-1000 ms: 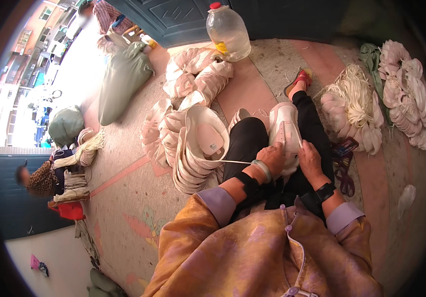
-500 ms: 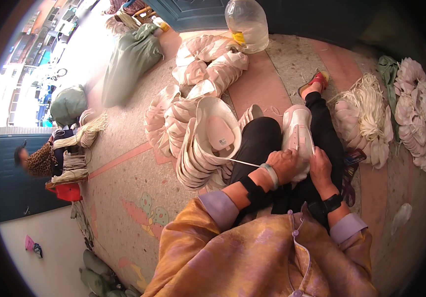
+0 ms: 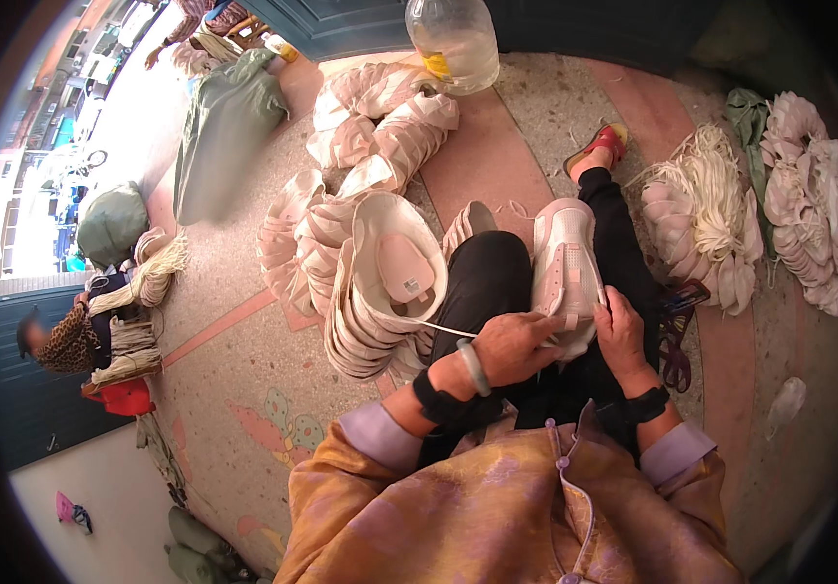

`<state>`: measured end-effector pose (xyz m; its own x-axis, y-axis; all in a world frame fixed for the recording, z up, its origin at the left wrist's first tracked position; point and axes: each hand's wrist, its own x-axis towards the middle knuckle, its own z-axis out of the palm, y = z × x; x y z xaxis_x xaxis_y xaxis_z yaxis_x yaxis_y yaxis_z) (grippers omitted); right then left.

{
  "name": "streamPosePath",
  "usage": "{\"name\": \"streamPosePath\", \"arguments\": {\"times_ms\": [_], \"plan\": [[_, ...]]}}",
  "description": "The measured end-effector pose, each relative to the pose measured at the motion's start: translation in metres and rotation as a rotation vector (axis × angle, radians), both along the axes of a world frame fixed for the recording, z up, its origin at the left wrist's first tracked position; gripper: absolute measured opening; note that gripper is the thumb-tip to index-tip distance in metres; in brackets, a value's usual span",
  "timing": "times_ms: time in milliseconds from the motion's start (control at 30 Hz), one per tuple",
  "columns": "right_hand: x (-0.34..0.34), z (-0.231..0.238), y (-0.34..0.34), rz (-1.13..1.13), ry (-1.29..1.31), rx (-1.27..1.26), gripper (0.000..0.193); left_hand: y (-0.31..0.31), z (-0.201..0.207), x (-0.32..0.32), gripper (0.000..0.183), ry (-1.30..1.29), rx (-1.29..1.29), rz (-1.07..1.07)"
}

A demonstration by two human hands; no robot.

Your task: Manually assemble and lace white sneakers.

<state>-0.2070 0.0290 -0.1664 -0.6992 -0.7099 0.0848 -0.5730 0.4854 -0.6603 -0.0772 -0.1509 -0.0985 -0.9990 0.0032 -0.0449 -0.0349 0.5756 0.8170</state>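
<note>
The upper (image 3: 567, 243) lies between the legs (image 3: 623, 234), the left hand (image 3: 516, 347) pinching its near end, the right hand (image 3: 623, 336) at its right edge, grip indeterminable; its far eyelets (image 3: 557, 263) appear unlaced, so work seems incomplete.

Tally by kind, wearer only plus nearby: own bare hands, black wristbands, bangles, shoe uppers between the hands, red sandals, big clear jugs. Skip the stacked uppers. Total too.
Hands, left hand and right hand: 2
Black wristbands: 2
Bangle: 1
Shoe upper between the hands: 1
Red sandal: 1
Clear jug: 1
Total: 8
</note>
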Motion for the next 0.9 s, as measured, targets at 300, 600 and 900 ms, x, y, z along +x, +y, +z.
{"name": "streamPosePath", "arguments": {"times_ms": [300,600,900], "plan": [[-0.025,0.016,0.005,-0.042,0.296,-0.056,0.019,-0.039,0.014,0.038,0.014,-0.092,0.121,0.339],[-0.045,-0.027,0.051,-0.166,0.02,0.159,0.052,-0.066,-0.021,0.066,0.022,-0.292,0.228,0.515],[-0.05,-0.033,0.051,-0.179,-0.165,0.144,0.055,-0.067,-0.037,0.068,0.023,-0.252,0.169,0.428]]}}
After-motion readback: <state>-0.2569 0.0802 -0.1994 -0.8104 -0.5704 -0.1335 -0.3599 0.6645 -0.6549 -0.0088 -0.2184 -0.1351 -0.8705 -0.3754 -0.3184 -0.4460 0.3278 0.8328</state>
